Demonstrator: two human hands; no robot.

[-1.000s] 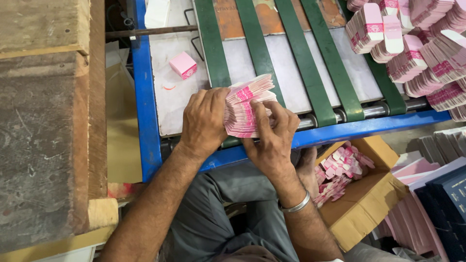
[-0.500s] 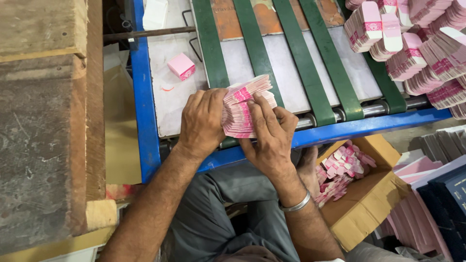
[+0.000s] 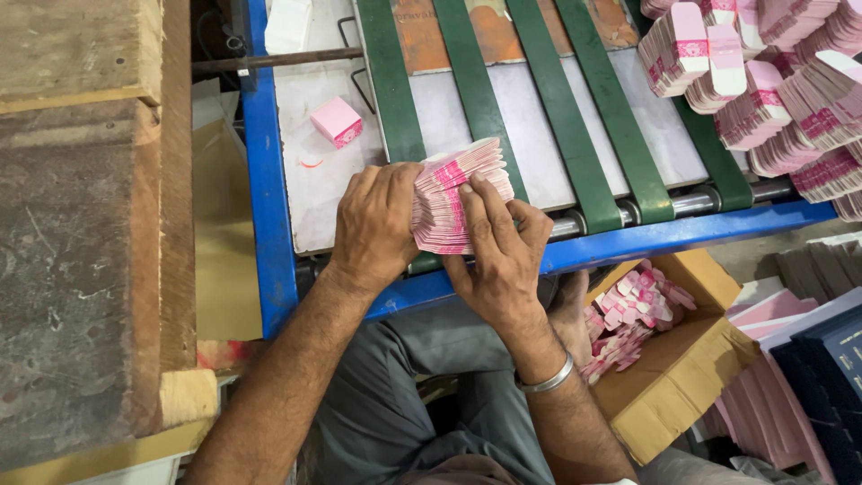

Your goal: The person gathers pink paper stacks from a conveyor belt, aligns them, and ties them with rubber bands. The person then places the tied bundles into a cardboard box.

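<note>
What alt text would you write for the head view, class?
Left hand and right hand hold a fanned stack of pink-and-white flat cartons over a green-belted conveyor. A cardboard box of similar cartons sits lower right.

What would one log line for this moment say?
left hand: grips card stack | right hand: fingers on stack | place: conveyor | nearby: small pink box

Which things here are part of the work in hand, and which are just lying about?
In hand: stack of flat pink-and-white cartons, clasped by left hand and right hand; green conveyor belts; more carton stacks.

Lying about: small pink box; cardboard box of pink cartons; wooden block.
</note>
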